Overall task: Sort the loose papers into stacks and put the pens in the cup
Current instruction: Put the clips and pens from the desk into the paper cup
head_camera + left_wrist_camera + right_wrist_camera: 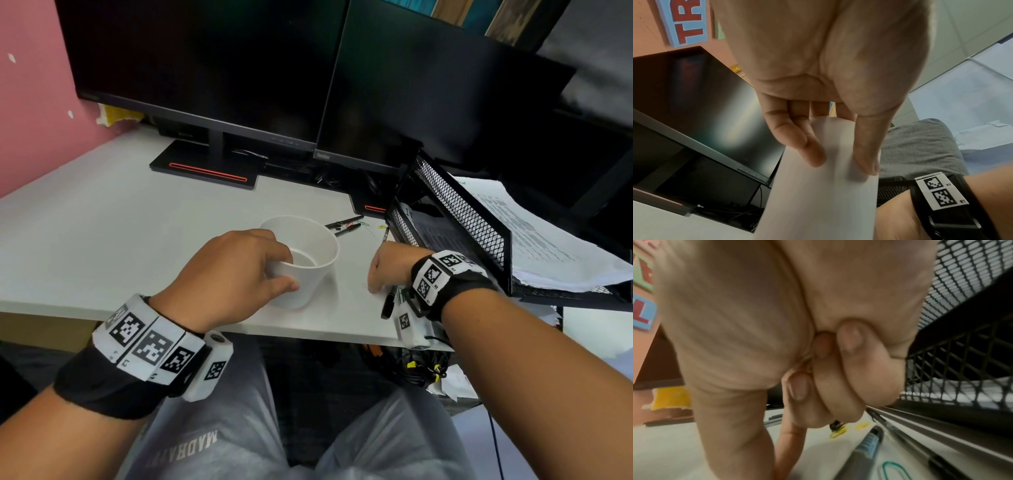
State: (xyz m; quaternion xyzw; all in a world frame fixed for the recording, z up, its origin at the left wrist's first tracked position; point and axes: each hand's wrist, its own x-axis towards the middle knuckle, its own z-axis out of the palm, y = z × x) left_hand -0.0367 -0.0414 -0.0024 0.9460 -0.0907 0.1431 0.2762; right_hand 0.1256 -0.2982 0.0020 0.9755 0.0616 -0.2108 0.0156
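My left hand [291, 270] grips a white cup [308, 253] that stands on the white desk near its front edge, thumb on the near side and fingers at the rim; the left wrist view shows the hand [840, 162] curled round the cup wall [818, 203]. My right hand [375, 286] is just right of the cup, thumb and forefinger tips down at the desk, the other fingers curled. What those tips [781, 464] hold is hidden. A black pen [388, 301] lies under that wrist. Two more pens [346, 224] lie beyond the cup.
A black mesh tray [472, 212] at the right holds stacked printed papers [548, 246]. Coloured paper clips [368, 228] are scattered by the far pens, and a green one [894, 470] lies beside the pen with a blue grip [865, 451]. Two dark monitors [212, 68] stand behind.
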